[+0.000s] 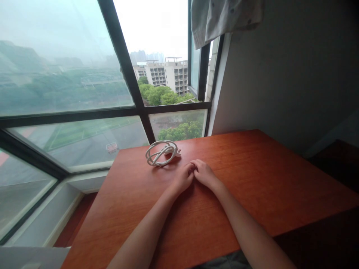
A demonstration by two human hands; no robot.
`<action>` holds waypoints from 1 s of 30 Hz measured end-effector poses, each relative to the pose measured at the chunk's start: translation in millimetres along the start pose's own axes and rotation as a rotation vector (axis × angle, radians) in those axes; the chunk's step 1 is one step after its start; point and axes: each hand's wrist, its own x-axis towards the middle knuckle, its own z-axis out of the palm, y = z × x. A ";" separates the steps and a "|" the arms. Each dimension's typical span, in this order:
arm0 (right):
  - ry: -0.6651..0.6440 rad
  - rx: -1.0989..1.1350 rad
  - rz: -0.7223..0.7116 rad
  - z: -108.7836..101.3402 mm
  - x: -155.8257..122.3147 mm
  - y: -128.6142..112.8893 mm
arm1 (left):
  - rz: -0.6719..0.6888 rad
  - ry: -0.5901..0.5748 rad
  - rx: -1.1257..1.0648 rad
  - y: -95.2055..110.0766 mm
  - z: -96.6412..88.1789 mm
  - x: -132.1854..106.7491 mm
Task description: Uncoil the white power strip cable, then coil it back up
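Observation:
On the wooden table my left hand [184,176] and my right hand [204,172] rest together. Their curled fingers meet and touch at the middle, and I see no object in either hand. Just beyond my left hand lies a white cord [159,154], coiled in loose loops, with a pale plug-like end [176,152] on its right side. Neither hand touches the cord. The inner sides of the fingers are hidden.
The reddish-brown table [241,172] reaches to the window at its far edge. Dark window frames [140,93] stand at the left and ahead, with one pane open. A spotted cloth [224,18] hangs above. A grey wall [275,82] is at the right.

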 end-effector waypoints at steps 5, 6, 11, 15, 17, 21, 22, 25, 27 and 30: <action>-0.015 0.002 0.007 -0.2 0.0 0.1 | 0.000 -0.001 0.008 -1.5 0.9 0.4; -0.014 0.003 0.004 0.0 -0.1 0.3 | -0.001 0.000 0.011 -1.3 1.0 0.3; -0.008 0.015 -0.005 0.0 0.2 1.1 | 0.006 -0.002 0.010 -0.3 1.0 -0.4; -0.012 0.020 -0.014 -0.9 0.3 0.5 | 0.013 -0.004 0.005 -0.9 1.1 -0.8; -0.012 0.021 -0.014 -1.2 0.1 0.0 | 0.008 -0.005 0.009 -1.0 1.0 -0.9; -0.006 0.034 -0.018 -1.5 -0.4 -0.7 | 0.008 -0.005 0.012 0.0 0.4 -0.8; -0.005 0.038 -0.020 -1.6 -0.5 -0.7 | 0.008 -0.005 0.013 0.4 0.2 -0.8; -0.009 0.045 -0.026 -1.8 -0.4 -0.7 | 0.008 -0.004 0.011 1.1 -0.1 -0.6; -0.012 0.044 -0.029 -1.8 -0.4 -0.6 | 0.013 -0.003 0.000 0.9 0.0 -0.5; -0.008 0.045 -0.032 -1.6 -0.4 -0.6 | 0.019 -0.003 -0.011 -0.3 0.7 -0.5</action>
